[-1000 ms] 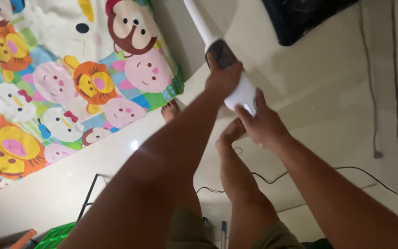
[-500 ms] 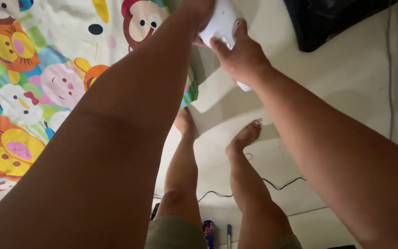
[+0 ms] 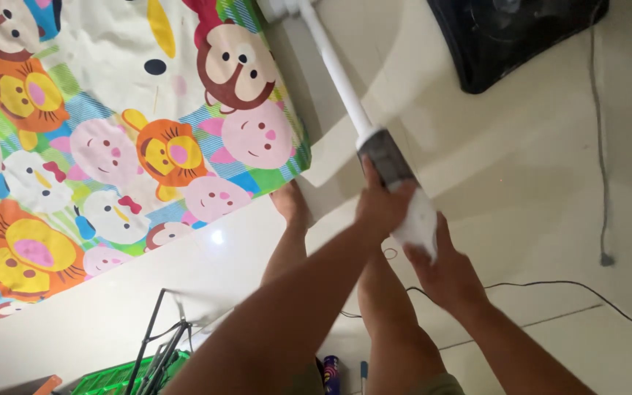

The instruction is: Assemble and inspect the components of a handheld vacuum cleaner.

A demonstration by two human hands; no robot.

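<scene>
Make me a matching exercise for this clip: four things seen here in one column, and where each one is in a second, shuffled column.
Things:
1. left hand
2. right hand
3. colourful cartoon-animal bed sheet
4. black box-shaped appliance

Places:
A. top right, on the pale tiled floor
B. covering the left side of the view
C. gripping the white stick vacuum cleaner just below its grey section
D. holding the vacuum's white lower end

Pairs: 1-C, 2-D, 3-B, 4-A

Smooth white plastic stick vacuum wand (image 3: pixel 334 69) with matt grey grip section (image 3: pixel 387 162), soft printed cartoon cloth bedsheet (image 3: pixel 96 146), glossy cream tiled floor (image 3: pixel 535 183), matt black rubbery cable (image 3: pixel 550 287).
</scene>
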